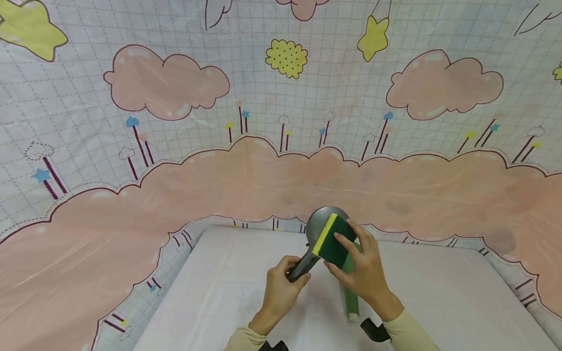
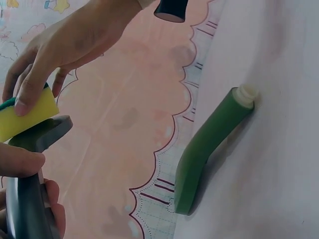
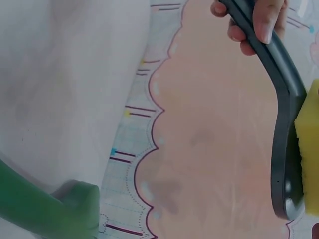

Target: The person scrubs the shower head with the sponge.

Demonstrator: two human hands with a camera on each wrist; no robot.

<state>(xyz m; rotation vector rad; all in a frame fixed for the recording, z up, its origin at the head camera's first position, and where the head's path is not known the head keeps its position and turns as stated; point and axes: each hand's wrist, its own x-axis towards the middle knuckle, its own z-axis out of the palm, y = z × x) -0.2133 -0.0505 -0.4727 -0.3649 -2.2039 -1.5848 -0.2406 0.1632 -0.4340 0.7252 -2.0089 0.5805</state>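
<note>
My left hand [image 1: 283, 287] grips the dark handle of a grey handheld shower head [image 1: 322, 222], its round head pointing away from me. My right hand [image 1: 366, 261] holds a sponge [image 1: 338, 239], yellow on one side and dark green on the other. In the right wrist view the yellow side of the sponge [image 3: 309, 154] touches the face of the shower head [image 3: 286, 149]. The left wrist view shows the right fingers [image 2: 35, 84] bent over the sponge's green side. Part of the shower head's face is hidden behind the sponge.
A green curved piece [image 2: 209, 139] with a cream-coloured stub end lies on the white table [image 1: 228, 292], partly below the right hand. Behind the table's far edge hangs a patterned cloth [image 1: 263, 185] with pink clouds and stars.
</note>
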